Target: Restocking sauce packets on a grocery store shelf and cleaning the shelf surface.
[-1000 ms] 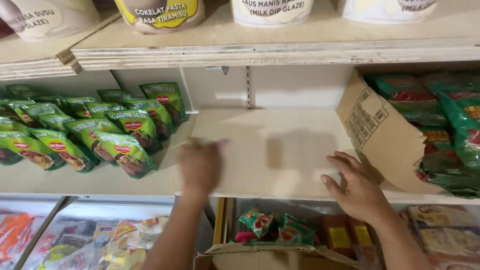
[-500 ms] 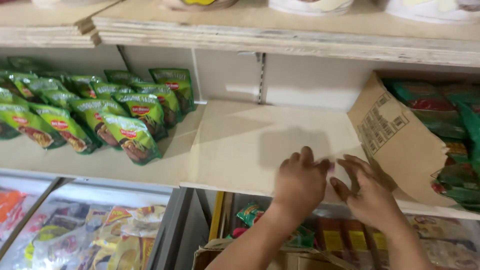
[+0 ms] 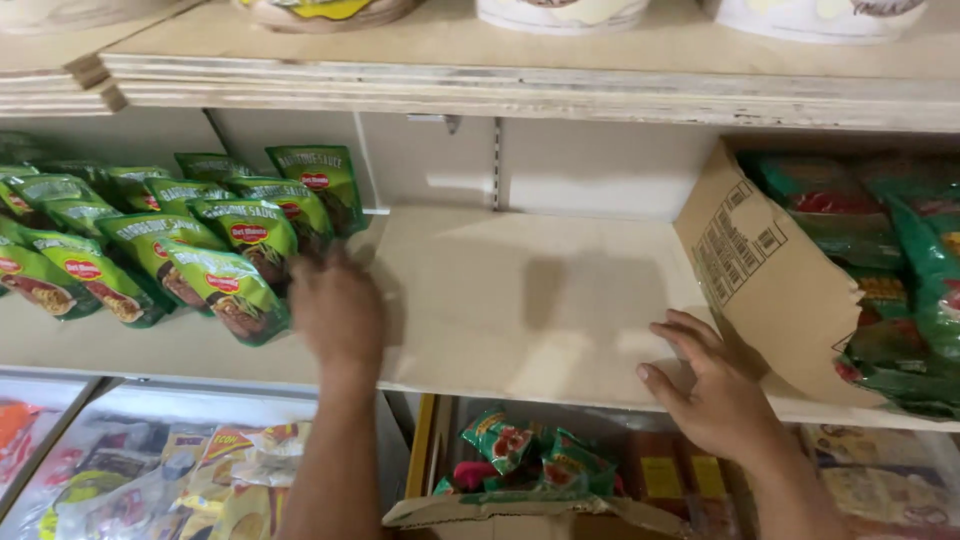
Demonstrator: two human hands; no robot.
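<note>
Lighting: even, warm and moderately bright, falling from above and in front. The shelf (image 3: 520, 300) board shows a soft rectangular shadow near its middle and a dark band under the upper shelf (image 3: 540, 90). Faint glare on the green pouches (image 3: 225, 285) and on the plastic-wrapped goods below. The left hand (image 3: 335, 310) is smeared by motion blur — its fingers cannot be made out; the right hand (image 3: 715, 385) is sharper. Frame edges are soft, particularly the packs at far right (image 3: 900, 280).

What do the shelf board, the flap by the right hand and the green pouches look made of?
Shelf board: pale plywood, seemingly; matte, layered edge.
Flap: brown corrugated cardboard, torn edge.
Green pouches: glossy plastic film, with sheen and creases.
</note>
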